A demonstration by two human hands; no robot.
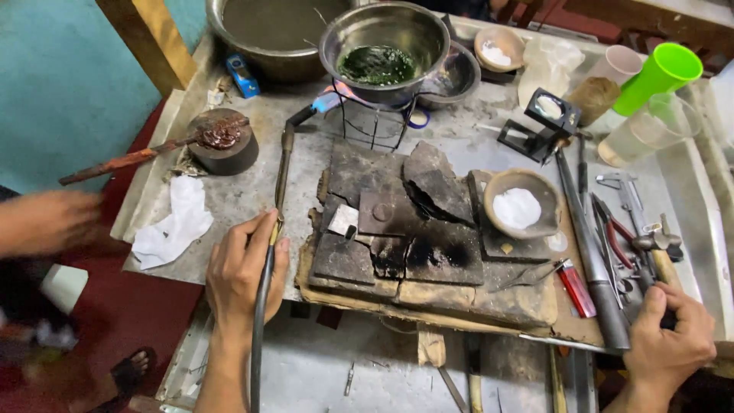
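My left hand [243, 271] grips the dark hose and handle of a gas torch [284, 164]. Its nozzle points under a steel bowl of dark green liquid [380, 55], which stands on a wire stand, and a small flame shows at the tip. My right hand [667, 329] rests at the bench's right front edge, fingers closed around the wooden handle of a small hammer [657, 248]. Between my hands lie charred soldering blocks [397, 226] with a small silvery square piece [344, 219] on them.
A clay dish of white powder [518, 205] sits right of the blocks. Pliers, files and a red lighter [575, 287] lie at the right. Cups [659, 73], a large steel basin [275, 30], a pitch block [223, 141] and white cloth [174, 222] surround them. Another person's hand [46, 220] is blurred at left.
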